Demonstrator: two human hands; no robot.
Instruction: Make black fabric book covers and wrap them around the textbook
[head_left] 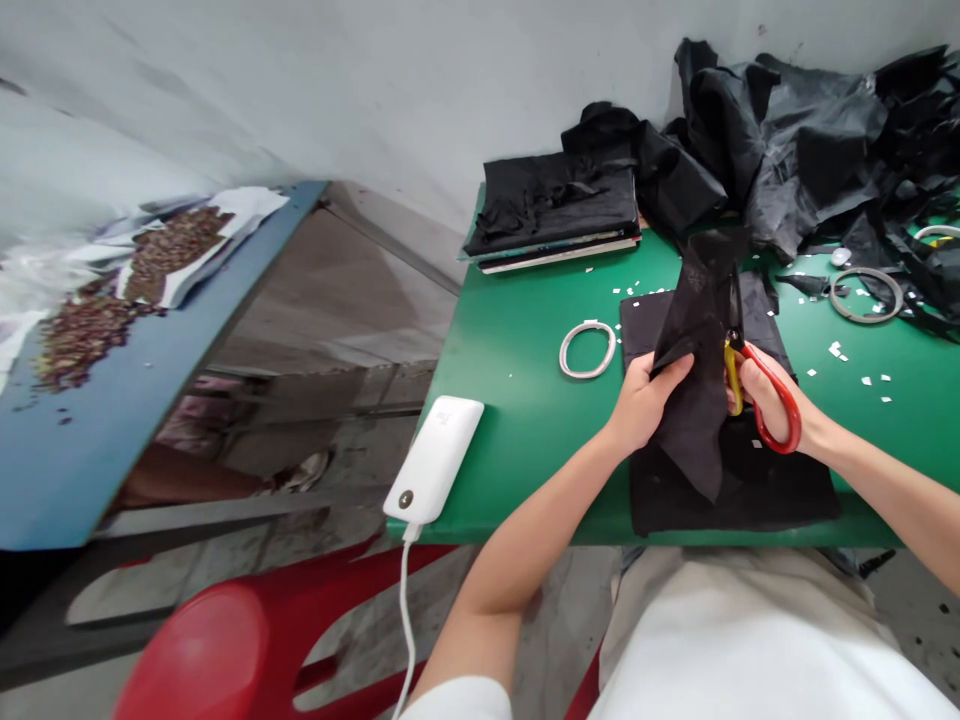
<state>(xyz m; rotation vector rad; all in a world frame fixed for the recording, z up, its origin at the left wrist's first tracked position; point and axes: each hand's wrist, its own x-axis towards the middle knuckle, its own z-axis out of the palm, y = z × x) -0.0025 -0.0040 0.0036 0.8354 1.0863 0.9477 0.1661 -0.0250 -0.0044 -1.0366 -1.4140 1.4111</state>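
My left hand pinches a piece of black fabric between thumb and fingers, lifted over the table. My right hand is closed round the handles of a pair of scissors, one loop red, the inner side of the other yellow. The dark blades point away from me and lie against the fabric's right side; whether they are apart I cannot tell. Underneath, a flat stack of black cloth lies at the front edge of the green table.
A white power bank with a cable sits at the left corner. Tape rings and small white scraps lie about. Folded black cloth and a crumpled black heap line the back. Left are a red stool and a blue table.
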